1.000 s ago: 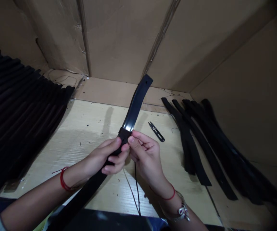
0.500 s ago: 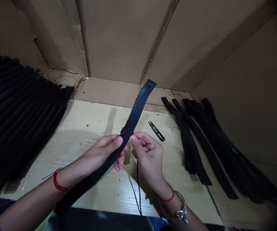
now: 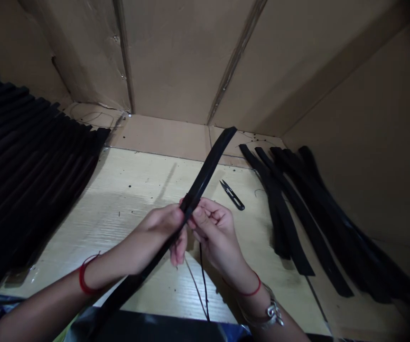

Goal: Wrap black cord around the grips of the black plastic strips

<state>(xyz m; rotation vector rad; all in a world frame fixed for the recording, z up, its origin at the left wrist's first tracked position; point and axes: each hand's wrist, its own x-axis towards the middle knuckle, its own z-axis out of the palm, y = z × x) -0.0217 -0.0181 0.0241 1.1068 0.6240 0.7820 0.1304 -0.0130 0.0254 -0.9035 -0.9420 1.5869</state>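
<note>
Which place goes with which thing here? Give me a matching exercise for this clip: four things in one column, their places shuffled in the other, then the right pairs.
Things
1. Small snips
2. Raised dark strip
3. Silver bracelet
4. Larger pile of dark strips

Places
A. On the person's right wrist
B. Between the left hand and the right hand
C. Along the left edge of the picture
D. Lying on the tabletop

Right pairs: 1-D, 2-B, 3-A, 4-C

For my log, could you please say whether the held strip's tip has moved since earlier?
Yes; the strip's tip has shifted right, away from the wall seam.
</note>
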